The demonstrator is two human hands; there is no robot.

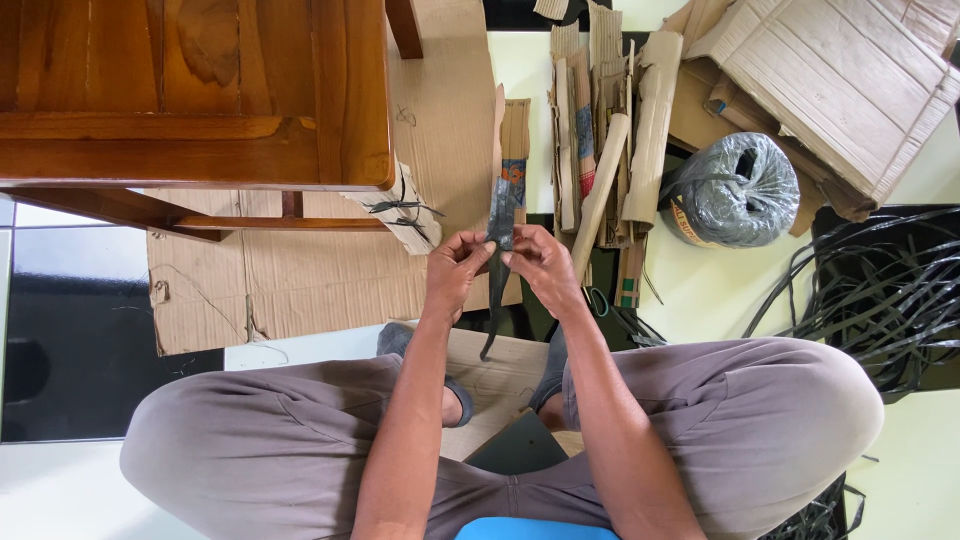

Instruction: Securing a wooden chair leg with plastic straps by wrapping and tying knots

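Head view | left hand (455, 270) and right hand (540, 265) both pinch black strap (500, 215) (dangling below) between them

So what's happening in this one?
A person sits cross-legged on the floor, holding a dark plastic strap between both hands: the left hand and right hand pinch it close together, and its loose end hangs down between the knees. A wooden table stands just ahead on flattened cardboard, one leg wrapped in cardboard and tied. To the right lie cardboard strips, a roll of strap and loose strapping.
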